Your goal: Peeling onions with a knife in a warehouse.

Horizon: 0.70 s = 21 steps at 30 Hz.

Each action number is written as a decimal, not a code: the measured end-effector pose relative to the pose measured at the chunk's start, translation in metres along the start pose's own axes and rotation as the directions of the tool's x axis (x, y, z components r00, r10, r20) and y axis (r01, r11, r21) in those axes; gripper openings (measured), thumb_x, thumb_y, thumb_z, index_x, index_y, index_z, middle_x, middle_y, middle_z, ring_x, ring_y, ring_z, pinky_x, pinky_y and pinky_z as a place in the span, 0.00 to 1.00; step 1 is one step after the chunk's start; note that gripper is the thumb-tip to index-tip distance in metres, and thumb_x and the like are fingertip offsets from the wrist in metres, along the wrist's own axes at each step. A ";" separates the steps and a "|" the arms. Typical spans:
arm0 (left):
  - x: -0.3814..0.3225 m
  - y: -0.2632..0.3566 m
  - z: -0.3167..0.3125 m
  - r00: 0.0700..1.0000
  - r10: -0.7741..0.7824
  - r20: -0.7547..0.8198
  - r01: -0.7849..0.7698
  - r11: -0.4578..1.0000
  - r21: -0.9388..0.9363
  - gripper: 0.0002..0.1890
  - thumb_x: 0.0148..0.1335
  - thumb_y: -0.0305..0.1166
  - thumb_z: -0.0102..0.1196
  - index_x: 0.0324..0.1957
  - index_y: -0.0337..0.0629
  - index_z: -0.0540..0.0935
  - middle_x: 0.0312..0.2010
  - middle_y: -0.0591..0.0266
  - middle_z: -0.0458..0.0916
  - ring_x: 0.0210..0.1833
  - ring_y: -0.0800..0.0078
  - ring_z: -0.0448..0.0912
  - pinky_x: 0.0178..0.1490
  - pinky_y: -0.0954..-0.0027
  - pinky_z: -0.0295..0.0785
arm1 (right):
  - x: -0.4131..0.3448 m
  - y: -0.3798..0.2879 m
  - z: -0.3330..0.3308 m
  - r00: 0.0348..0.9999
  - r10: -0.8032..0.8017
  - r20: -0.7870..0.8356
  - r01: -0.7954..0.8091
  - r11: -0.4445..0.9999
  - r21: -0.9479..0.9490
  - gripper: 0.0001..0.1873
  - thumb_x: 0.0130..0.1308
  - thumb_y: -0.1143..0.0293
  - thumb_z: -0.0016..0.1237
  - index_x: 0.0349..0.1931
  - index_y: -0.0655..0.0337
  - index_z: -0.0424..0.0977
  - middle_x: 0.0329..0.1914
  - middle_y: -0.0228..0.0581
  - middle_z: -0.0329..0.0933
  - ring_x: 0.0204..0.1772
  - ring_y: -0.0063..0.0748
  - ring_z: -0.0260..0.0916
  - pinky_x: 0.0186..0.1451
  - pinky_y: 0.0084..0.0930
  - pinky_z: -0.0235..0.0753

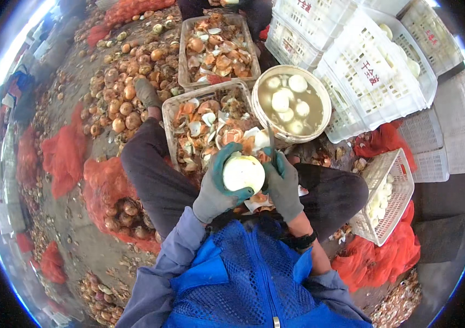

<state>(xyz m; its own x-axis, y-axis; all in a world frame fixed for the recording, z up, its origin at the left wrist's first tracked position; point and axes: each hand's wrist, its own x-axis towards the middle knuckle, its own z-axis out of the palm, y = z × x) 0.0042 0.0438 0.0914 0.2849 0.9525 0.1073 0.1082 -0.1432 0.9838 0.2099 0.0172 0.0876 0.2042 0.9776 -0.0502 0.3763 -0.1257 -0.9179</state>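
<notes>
A peeled white onion (243, 174) rests in my left hand (216, 192), which wears a grey and teal work glove and curls around it. My right hand (284, 184), gloved alike, grips a knife (272, 141) whose narrow blade points away from me. Both hands are above my lap, close together. Just beyond them lies a rectangular plastic crate (166, 123) full of onion skins (199, 127). To its right stands a round white bucket (325, 119) of cloudy water with several peeled onions (280, 101) in it. The knife handle is hidden by my fingers.
Unpeeled onions (126, 102) spread over the ground at left, beside a red mesh sack (105, 197) of onions. A second crate of skins (220, 49) stands farther off. Stacked white crates (371, 78) rise at right; a small white basket (396, 209) holds peeled pieces.
</notes>
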 end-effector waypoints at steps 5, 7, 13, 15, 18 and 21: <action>0.004 0.004 0.012 1.000 -0.011 -0.006 0.011 0.998 0.057 0.62 0.43 0.38 0.84 0.81 0.37 0.64 0.72 0.50 0.75 0.72 0.58 0.77 0.77 0.57 0.73 | -0.002 0.009 -0.001 0.985 0.115 0.129 -0.163 0.869 0.468 0.20 0.83 0.63 0.51 0.63 0.71 0.79 0.48 0.40 0.84 0.46 0.26 0.79 0.52 0.28 0.80; 0.006 0.004 0.020 0.995 -0.080 -0.052 0.074 0.992 -0.098 0.61 0.45 0.39 0.86 0.81 0.37 0.65 0.70 0.50 0.74 0.70 0.58 0.78 0.76 0.57 0.74 | -0.005 0.011 0.005 0.993 0.039 0.108 -0.083 0.893 0.443 0.19 0.83 0.63 0.50 0.63 0.70 0.79 0.48 0.39 0.84 0.47 0.25 0.79 0.54 0.27 0.80; 0.007 -0.026 0.020 0.963 -0.270 0.007 0.232 0.814 -0.533 0.61 0.63 0.66 0.72 0.84 0.37 0.59 0.77 0.54 0.71 0.76 0.62 0.75 0.78 0.60 0.71 | -0.004 0.022 0.007 0.991 -0.007 0.132 -0.034 0.951 0.308 0.18 0.84 0.64 0.49 0.61 0.68 0.81 0.48 0.36 0.82 0.49 0.20 0.75 0.55 0.26 0.78; 0.002 -0.035 0.021 0.968 -0.251 -0.023 0.211 0.858 -0.469 0.59 0.66 0.68 0.69 0.85 0.38 0.59 0.75 0.56 0.72 0.76 0.63 0.74 0.79 0.61 0.70 | -0.001 0.028 0.006 0.983 -0.051 0.175 0.027 0.990 0.135 0.17 0.84 0.64 0.49 0.61 0.67 0.81 0.48 0.35 0.82 0.48 0.19 0.74 0.53 0.26 0.78; -0.002 -0.036 0.018 0.945 -0.320 0.068 0.299 0.760 -0.578 0.59 0.65 0.68 0.70 0.85 0.39 0.60 0.75 0.57 0.72 0.75 0.63 0.74 0.79 0.60 0.70 | 0.005 -0.010 -0.005 0.947 0.216 0.238 -0.288 0.898 0.332 0.14 0.82 0.69 0.48 0.54 0.71 0.80 0.47 0.41 0.81 0.42 0.26 0.79 0.44 0.31 0.82; -0.001 -0.037 0.015 0.936 -0.348 0.060 0.293 0.669 -0.684 0.60 0.63 0.68 0.72 0.85 0.40 0.61 0.74 0.55 0.72 0.75 0.64 0.75 0.78 0.60 0.71 | 0.008 -0.009 -0.012 0.864 0.356 0.356 -0.435 0.884 0.172 0.18 0.77 0.67 0.55 0.61 0.69 0.79 0.42 0.43 0.83 0.39 0.37 0.83 0.44 0.36 0.83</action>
<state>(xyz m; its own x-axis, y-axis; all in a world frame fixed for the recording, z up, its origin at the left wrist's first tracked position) 0.0142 0.0443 0.0522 0.2865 0.9247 -0.2505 -0.4954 0.3668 0.7874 0.2193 0.0240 0.1005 -0.0108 0.8599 -0.5104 0.0879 -0.5077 -0.8571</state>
